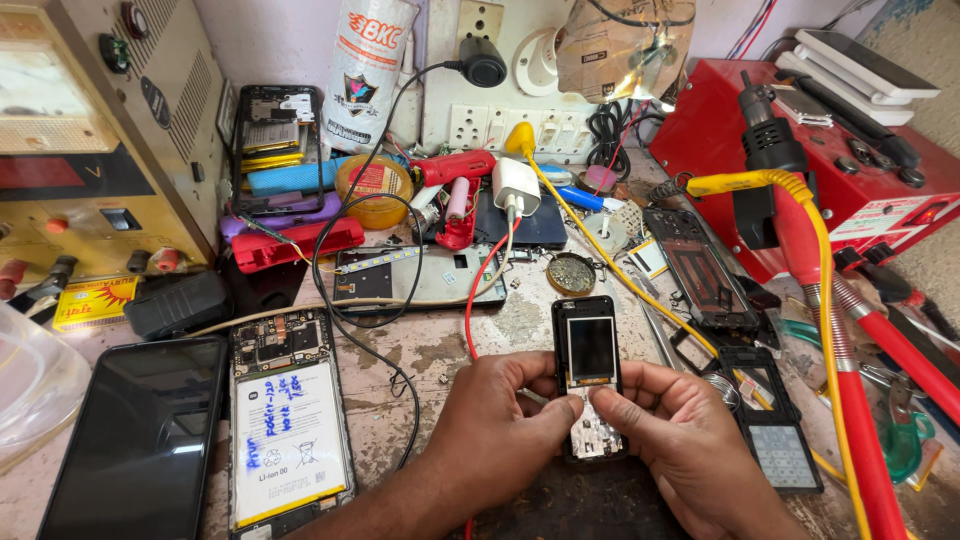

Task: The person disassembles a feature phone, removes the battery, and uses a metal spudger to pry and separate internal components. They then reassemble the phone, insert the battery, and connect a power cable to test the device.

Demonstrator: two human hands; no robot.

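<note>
A small black keypad phone (588, 350) with its front cover off lies upright at the front middle of the workbench, its little screen dark and its bare keypad board showing below. My left hand (500, 415) grips its left edge, thumb pressed on the keypad board. My right hand (690, 440) holds its right side, thumb also on the board. Both thumbs meet over the lower half of the phone.
An opened smartphone with white battery (288, 425) and a black smartphone (140, 440) lie left. A keypad cover (775, 445), a phone frame (700, 265), red-and-yellow cables (830, 300), a red box (850, 170), a power supply (100, 130) and a charger (515, 185) crowd the bench.
</note>
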